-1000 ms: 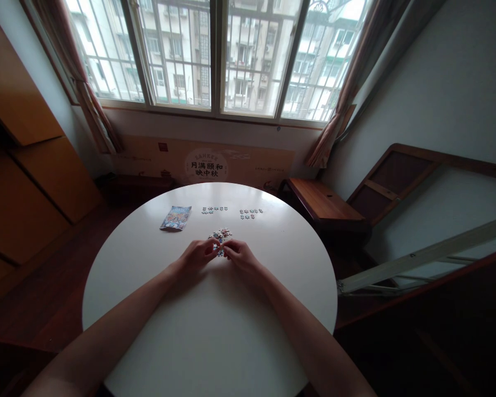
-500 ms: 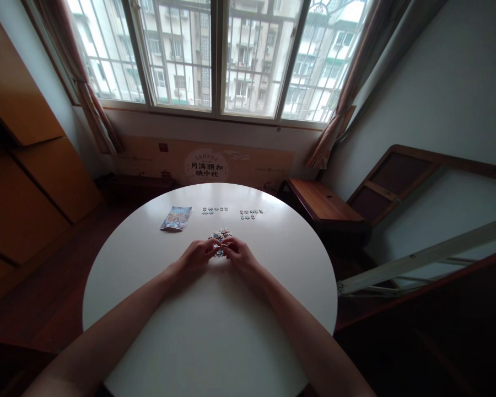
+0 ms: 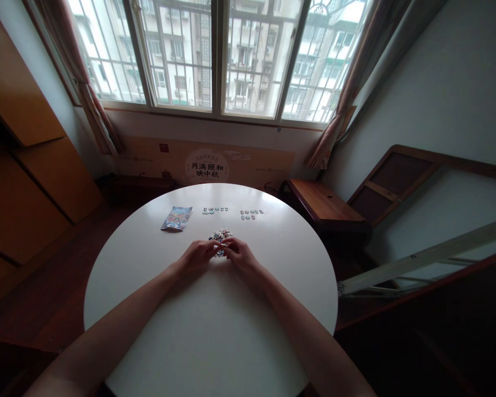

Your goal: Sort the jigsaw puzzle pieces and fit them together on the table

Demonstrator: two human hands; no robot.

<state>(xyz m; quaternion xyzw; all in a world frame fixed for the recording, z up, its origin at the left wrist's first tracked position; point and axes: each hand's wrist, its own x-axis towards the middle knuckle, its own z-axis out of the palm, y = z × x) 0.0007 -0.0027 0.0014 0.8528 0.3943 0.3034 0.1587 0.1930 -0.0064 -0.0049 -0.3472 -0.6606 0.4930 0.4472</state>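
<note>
Head view: puzzle pile (image 3: 224, 232) seen near frame centre, on white table (image 3: 215, 331). Left hand (image 3: 200, 251) held at pile's lower left, right hand (image 3: 238, 251) at lower right; neither clearly nearer. Fingers of both curled narrow, tips close together over lower pile; whether piece is pinched cannot be told. Pile spread up-down in frame, partly hidden by fingers, main part just above fingertips. Left group (image 3: 217, 209) and right group (image 3: 252, 212) of pieces laid higher up; packet (image 3: 176, 219) upper left of pile.

Loose jigsaw heap (image 3: 220, 234), rowed pieces (image 3: 252, 212) beyond
</note>
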